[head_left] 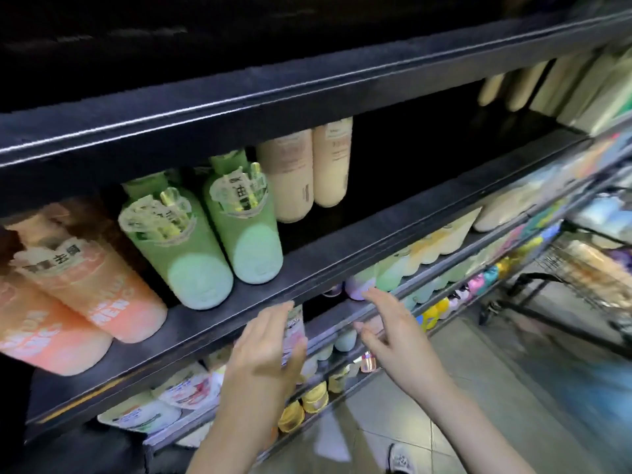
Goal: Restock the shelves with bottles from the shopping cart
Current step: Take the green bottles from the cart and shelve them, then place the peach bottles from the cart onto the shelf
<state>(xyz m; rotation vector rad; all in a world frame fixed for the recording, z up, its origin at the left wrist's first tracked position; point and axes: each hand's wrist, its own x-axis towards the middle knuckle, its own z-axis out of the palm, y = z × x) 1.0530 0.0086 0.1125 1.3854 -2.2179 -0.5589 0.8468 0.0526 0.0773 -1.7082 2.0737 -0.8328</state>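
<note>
From the head camera we see a dark, black-fronted shelf board (307, 265) running from lower left to upper right. On it stand two tall green plastic bottles (205, 234) side by side, with two peach-orange plastic bottles (92, 289) to their left and two cream-beige plastic bottles (307, 169) behind and to their right; the stretch of shelf beyond the beige pair is dark and we cannot tell what it holds.

Our left hand (270, 350) reaches up just below the front edge of that board, fingers straight and together, lying against a pale bottle with a pinkish printed label (294, 331) that stands on the shelf beneath. Whether the thumb wraps round it we cannot tell, as the picture is blurred there.

Our right hand (393, 333) is spread wide and holds nothing, its fingertips (367, 293) near a small lilac bottle (357, 285) on the lower shelf.

Lower shelves carry rows of pastel and yellow bottles (307, 401), too smeared to describe. At far right, well apart from both hands, stands the black wire shopping cart (581, 268) with blurred goods inside, on a grey tiled floor (478, 388).
</note>
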